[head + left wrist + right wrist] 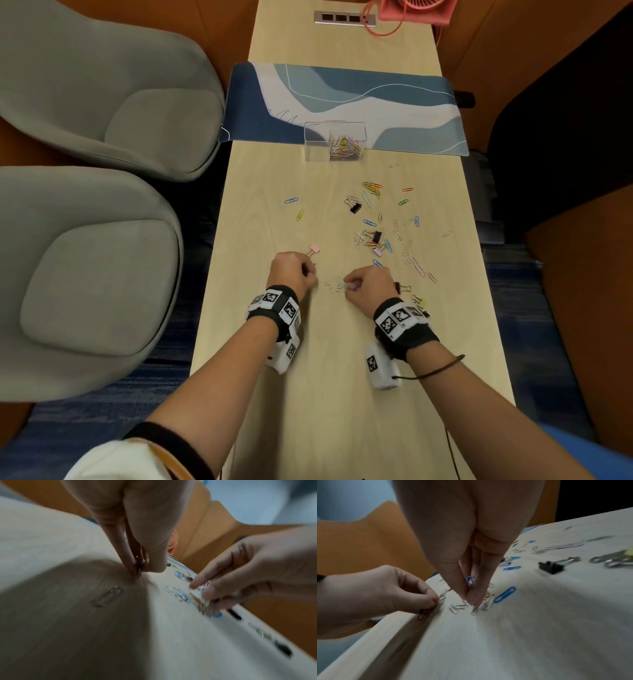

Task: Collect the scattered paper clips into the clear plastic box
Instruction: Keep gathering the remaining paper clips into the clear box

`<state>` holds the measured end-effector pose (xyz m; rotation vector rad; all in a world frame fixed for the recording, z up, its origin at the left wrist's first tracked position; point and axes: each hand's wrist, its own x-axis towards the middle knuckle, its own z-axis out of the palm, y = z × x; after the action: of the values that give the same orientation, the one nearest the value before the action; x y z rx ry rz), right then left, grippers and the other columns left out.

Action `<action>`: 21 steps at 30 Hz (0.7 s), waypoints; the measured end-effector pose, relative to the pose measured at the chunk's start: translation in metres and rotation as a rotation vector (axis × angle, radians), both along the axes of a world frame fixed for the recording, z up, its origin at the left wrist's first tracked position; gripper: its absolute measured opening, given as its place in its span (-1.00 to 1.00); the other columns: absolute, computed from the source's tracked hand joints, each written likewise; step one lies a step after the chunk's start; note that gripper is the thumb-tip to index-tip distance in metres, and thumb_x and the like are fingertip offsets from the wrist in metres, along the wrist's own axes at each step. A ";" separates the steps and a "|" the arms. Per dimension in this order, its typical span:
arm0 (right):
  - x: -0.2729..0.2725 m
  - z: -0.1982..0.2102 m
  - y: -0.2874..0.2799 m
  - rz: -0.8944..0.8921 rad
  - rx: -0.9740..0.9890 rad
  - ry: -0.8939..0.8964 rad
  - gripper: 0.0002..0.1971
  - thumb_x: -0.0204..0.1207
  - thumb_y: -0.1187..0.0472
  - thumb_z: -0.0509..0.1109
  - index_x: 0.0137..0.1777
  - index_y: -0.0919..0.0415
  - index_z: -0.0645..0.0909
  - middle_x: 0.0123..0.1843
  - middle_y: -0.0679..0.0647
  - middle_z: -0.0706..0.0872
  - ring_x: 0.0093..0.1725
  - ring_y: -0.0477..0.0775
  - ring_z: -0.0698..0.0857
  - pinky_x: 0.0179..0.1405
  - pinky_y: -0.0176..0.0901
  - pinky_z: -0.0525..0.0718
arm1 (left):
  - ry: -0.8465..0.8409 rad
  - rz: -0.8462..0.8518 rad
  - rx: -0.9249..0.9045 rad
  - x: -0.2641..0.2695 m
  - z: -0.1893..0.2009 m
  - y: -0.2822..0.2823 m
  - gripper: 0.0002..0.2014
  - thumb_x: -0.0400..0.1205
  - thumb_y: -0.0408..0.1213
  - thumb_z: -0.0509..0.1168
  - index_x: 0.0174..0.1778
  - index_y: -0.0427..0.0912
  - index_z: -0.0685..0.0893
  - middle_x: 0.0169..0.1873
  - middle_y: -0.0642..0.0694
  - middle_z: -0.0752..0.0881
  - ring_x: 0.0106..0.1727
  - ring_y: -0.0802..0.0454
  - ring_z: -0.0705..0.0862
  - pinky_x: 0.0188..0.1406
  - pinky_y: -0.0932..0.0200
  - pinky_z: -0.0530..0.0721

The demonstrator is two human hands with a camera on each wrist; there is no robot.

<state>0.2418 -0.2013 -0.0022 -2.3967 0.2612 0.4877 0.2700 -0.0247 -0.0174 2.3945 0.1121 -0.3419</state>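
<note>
The clear plastic box [317, 142] stands at the desk mat's near edge with a heap of coloured paper clips [345, 147] in its right half. Loose paper clips [371, 186] lie scattered over the wooden table's right half. My left hand [308, 274] [139, 572] pinches a few clips at the table top, silver and dark red ones [423, 613]. My right hand [349, 284] [471, 599] holds a blue clip [469, 580] in its curled fingers, fingertips down on a small bunch of silver clips [334, 286]. One silver clip [107, 597] lies under my left wrist.
Black binder clips [355, 207] [376, 235] and a pink one [314, 249] lie among the clips, more by my right wrist [404, 287]. A blue desk mat [342, 99] crosses the table behind the box. Grey chairs [102, 102] stand left; a pink fan [418, 10] sits far back.
</note>
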 end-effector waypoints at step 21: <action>0.040 -0.005 0.031 0.481 -0.455 0.179 -0.84 0.53 0.40 0.30 0.04 0.33 0.67 0.07 0.25 0.65 -0.05 0.20 0.69 -0.08 -0.11 0.68 | -0.147 0.158 -0.306 0.044 0.039 0.017 -0.88 0.32 -0.43 0.47 -0.37 -0.12 0.84 -0.49 0.00 0.76 -0.41 0.12 0.72 -0.19 0.25 0.77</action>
<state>0.2814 -0.1707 -0.0077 -2.8707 -0.1551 0.9487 0.3138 -0.0081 0.0212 2.0840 0.1675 -0.0989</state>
